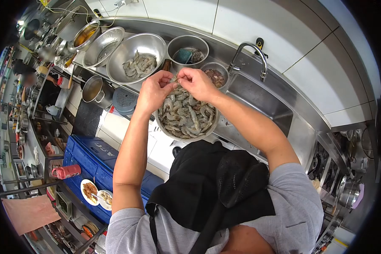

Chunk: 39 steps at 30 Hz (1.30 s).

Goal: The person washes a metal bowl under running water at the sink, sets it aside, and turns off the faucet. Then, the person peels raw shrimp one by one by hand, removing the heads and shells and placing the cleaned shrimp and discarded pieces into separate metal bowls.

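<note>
Both of my hands meet above the far edge of a large bowl (216, 122) heaped with grey raw shrimp (184, 114). Between the fingertips of my left hand (156, 86) and my right hand (195, 84) is a small shrimp (174, 78), pinched from both sides. Beyond my left hand, a wide steel bowl (114, 63) holds a smaller pile of shrimp (139, 64). Past my right hand, a small bowl (227, 76) contains brownish pieces, partly hidden by the hand. Behind sits a steel pot (188, 40) with a green item in it.
A sink (262, 99) with a curved faucet (252, 46) lies to the right. More steel bowls (103, 46) line the back left. Left below are a lidded pot (93, 89), a blue crate (93, 152) and plates of food (89, 191). Another person (44, 86) stands far left.
</note>
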### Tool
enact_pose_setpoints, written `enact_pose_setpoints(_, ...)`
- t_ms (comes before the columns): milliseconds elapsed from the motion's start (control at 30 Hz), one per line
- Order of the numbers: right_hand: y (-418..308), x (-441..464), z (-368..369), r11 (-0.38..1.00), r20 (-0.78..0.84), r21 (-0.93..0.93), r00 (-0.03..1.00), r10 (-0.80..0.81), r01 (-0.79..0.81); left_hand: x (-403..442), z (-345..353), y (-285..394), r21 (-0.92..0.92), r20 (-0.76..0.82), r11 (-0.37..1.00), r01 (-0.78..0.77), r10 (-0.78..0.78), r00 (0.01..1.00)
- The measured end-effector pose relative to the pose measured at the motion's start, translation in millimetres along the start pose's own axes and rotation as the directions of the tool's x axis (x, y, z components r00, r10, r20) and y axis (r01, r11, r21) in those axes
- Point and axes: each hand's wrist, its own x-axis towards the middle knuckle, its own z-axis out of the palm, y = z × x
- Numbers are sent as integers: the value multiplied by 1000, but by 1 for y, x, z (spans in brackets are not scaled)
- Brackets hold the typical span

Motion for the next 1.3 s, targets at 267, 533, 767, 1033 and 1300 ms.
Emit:
enact_pose_setpoints(267, -19, -1, 11, 949, -6, -298, 994, -108, 101, 2, -2, -22, -106, 124, 994, 31, -18, 992)
enact_pose_setpoints(533, -8, 20, 28, 891, -31, -417, 977, -212, 180, 1, -14, -36, -291, 156, 951, 102, -58, 986)
enact_pose_setpoints(767, 71, 51, -27, 873, -359, -483, 924, -133, -62, 11, -52, -40, -271, 155, 943, 193, -156, 976)
enact_pose_setpoints(1033, 167, 38, -85, 583, -261, -743, 945, 200, -328, 101, -114, -87, -500, -226, 833, 238, -391, 892)
enact_pose_setpoints(1300, 153, 14, -86, 595, -243, -759, 963, 117, -264, 41, -63, -134, 52, -89, 993, 104, -99, 991)
